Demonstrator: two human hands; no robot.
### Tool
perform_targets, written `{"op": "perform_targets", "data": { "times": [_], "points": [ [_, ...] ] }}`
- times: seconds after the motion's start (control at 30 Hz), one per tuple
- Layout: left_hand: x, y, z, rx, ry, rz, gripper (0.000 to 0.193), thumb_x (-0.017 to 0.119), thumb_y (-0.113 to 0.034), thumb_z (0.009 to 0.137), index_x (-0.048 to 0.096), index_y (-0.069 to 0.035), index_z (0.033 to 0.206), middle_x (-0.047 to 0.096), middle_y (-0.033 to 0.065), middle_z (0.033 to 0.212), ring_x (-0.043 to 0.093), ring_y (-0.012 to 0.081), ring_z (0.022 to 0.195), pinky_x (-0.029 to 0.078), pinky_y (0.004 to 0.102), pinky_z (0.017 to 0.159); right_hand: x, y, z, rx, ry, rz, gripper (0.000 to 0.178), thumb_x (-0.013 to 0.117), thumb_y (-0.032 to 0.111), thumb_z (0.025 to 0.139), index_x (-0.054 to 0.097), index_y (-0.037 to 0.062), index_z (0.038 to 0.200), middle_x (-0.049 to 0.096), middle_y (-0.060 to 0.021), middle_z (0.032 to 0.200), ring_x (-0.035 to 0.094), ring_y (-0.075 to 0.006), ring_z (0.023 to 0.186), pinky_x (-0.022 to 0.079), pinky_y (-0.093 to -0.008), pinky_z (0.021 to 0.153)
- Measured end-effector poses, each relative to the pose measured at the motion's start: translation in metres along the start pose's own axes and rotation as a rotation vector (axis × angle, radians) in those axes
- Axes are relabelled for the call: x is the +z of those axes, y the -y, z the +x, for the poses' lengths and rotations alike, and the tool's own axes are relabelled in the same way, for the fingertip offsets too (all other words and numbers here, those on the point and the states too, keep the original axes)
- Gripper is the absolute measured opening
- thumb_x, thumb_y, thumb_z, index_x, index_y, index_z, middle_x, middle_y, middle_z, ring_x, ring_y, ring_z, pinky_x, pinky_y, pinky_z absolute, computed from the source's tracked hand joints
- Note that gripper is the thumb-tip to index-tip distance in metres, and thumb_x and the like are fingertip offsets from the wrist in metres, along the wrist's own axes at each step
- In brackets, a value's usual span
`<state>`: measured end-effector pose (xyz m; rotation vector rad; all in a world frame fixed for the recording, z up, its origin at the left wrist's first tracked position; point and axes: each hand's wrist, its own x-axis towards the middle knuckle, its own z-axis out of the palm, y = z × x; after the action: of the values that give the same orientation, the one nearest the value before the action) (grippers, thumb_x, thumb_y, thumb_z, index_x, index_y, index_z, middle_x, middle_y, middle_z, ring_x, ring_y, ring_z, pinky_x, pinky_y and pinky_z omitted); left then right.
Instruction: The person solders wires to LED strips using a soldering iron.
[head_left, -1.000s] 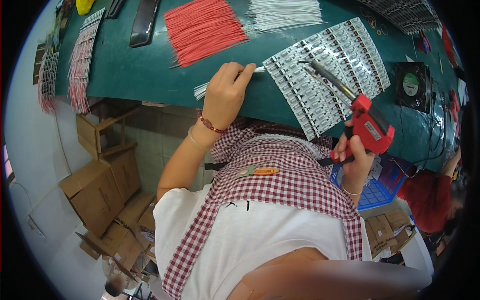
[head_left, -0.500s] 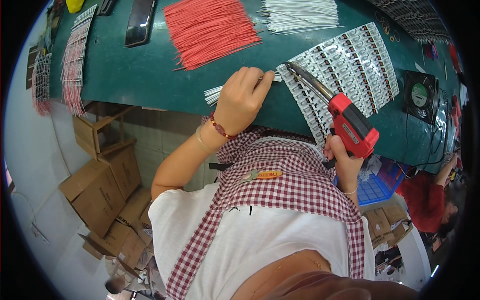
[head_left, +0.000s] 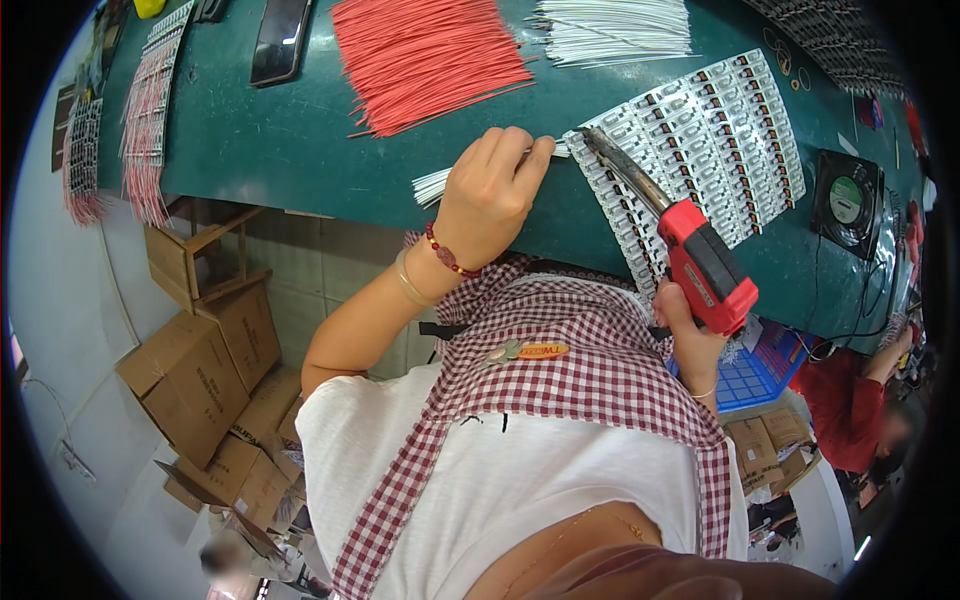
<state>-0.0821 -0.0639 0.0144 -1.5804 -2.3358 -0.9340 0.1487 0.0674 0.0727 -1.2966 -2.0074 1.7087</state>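
Note:
My left hand (head_left: 490, 190) is closed around a small bundle of thin white wires (head_left: 431, 187), whose ends stick out on both sides of the fingers. Thumb and forefinger pinch close to the left corner of a fan-like sheet of small circuit boards (head_left: 720, 140). In my right hand (head_left: 692, 340) is a red and black soldering gun (head_left: 705, 268), gripped by its handle. Its long dark tip reaches over the sheet to that same corner, near the wire ends. Whether the tip touches a board or a wire is too small to tell.
Heaps of red wires (head_left: 430, 62) and white wires (head_left: 612, 30) lie farther back on the green table (head_left: 240, 140). Left are a phone (head_left: 280, 40) and wired board strips (head_left: 155, 110); right, a black fan (head_left: 846, 200). A person in red (head_left: 838, 410) works at the right.
The view has shifted slightly, so the table things appear a little displaced. Both hands keep their holds, and the soldering gun's tip stays at the sheet's left corner.

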Motion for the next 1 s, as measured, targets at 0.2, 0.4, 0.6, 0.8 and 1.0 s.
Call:
{"op": "perform_targets", "data": {
  "times": [0.2, 0.4, 0.6, 0.8, 1.0],
  "points": [
    [0.001, 0.001, 0.001, -0.01, -0.027, -0.002, 0.031, 0.063, 0.006, 0.068, 0.066, -0.001, 0.099, 0.052, 0.0076, 0.08, 0.054, 0.0209, 0.068, 0.047, 0.0314, 0.058, -0.003, -0.005, 0.003, -0.079, 0.042, -0.079, 0.021, 0.077, 0.007, 0.077, 0.068, 0.0012, 0.096, 0.068, -0.0033, 0.084, 0.062, -0.0096, 0.071, 0.05, -0.0263, 0.064],
    [0.002, 0.0, 0.0, -0.013, -0.012, 0.009, 0.031, 0.063, 0.006, 0.068, 0.066, -0.001, 0.098, 0.052, 0.0074, 0.08, 0.054, 0.0208, 0.068, 0.047, 0.0313, 0.059, -0.004, -0.002, -0.002, -0.047, 0.021, -0.09, 0.025, 0.076, 0.008, 0.078, 0.067, 0.0015, 0.101, 0.068, -0.0055, 0.09, 0.063, -0.0123, 0.078, 0.05, -0.0282, 0.068],
    [0.003, -0.001, 0.0, -0.013, -0.026, 0.015, 0.029, 0.063, 0.005, 0.069, 0.066, 0.0, 0.098, 0.052, 0.0072, 0.079, 0.053, 0.0208, 0.067, 0.046, 0.0316, 0.058, -0.008, -0.004, -0.001, -0.025, 0.056, -0.07, 0.027, 0.075, 0.008, 0.08, 0.066, 0.0008, 0.104, 0.067, -0.0053, 0.094, 0.062, -0.0129, 0.083, 0.05, -0.0287, 0.072],
    [0.0, -0.002, 0.003, 0.001, 0.016, 0.098, 0.029, 0.064, 0.004, 0.069, 0.066, -0.002, 0.098, 0.053, 0.0063, 0.081, 0.053, 0.0208, 0.07, 0.044, 0.0324, 0.06, -0.009, -0.012, -0.004, -0.153, 0.042, -0.055, 0.027, 0.061, 0.006, 0.09, 0.055, -0.0052, 0.114, 0.06, -0.0072, 0.071, 0.05, -0.0092, 0.054, 0.041, -0.0234, 0.052],
    [-0.003, -0.006, -0.001, 0.045, -0.012, 0.019, 0.032, 0.064, 0.004, 0.069, 0.068, -0.001, 0.1, 0.056, 0.0062, 0.083, 0.052, 0.0211, 0.071, 0.043, 0.0326, 0.061, -0.011, -0.006, -0.008, 0.009, 0.039, 0.241, 0.028, 0.061, 0.008, 0.089, 0.055, -0.0046, 0.113, 0.057, -0.0084, 0.067, 0.048, -0.0101, 0.051, 0.041, -0.0246, 0.05]
  ]
}}
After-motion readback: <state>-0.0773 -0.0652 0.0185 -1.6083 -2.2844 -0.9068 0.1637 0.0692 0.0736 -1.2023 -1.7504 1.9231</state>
